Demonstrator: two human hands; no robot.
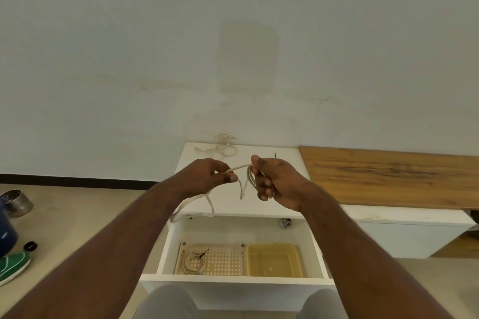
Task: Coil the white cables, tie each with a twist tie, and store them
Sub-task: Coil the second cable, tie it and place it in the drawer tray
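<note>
Hands (243, 179) hold white cable (239, 168) over white cabinet top (272, 204), plain wall (233, 46) behind.

The right hand (272, 181) hides most of the loops it holds, and the left hand (207, 176) covers where the white cable (239, 168) passes through its fingers. A thin dark strand (275, 155) pokes up behind the right hand — possibly a twist tie, too small to tell. The blue container (6, 230) and green shoe (13, 265) are cut by the left edge — as is the small object (285, 223) under the cabinet top, blurred

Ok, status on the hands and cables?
Both hands coiling white cable. One tied coil in perforated beige tray. Nothing blocking.
</note>
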